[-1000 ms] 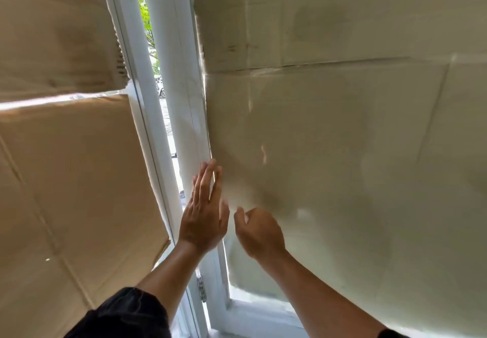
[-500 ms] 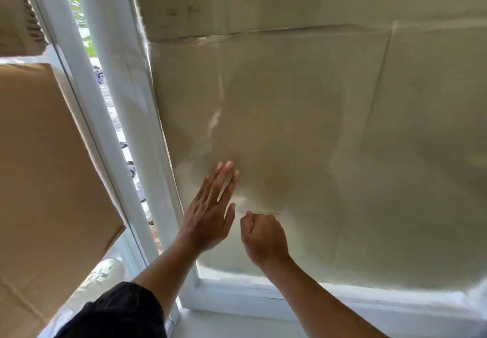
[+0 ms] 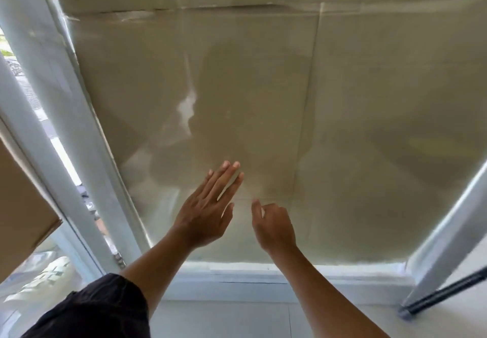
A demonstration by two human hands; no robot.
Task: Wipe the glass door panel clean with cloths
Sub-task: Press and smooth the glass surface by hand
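Observation:
The glass door panel (image 3: 263, 87) fills most of the head view, with beige cardboard showing behind it and a whitish smear (image 3: 187, 107) left of centre. My left hand (image 3: 205, 214) lies flat against the lower glass, fingers straight and pointing up to the right. Just right of it, my right hand (image 3: 274, 227) is against the glass with its fingers curled in; I see nothing held in it. No cloth is in view.
The door's white frame (image 3: 66, 105) slants down the left side, with its bottom rail (image 3: 237, 277) below my hands. A brown cardboard sheet (image 3: 21, 206) hangs at far left. A grey metal bar (image 3: 448, 258) leans at lower right over the pale floor (image 3: 224, 319).
The view has swung right and down along the panel. My left hand has moved from the white frame onto the glass. My right hand stays curled beside it.

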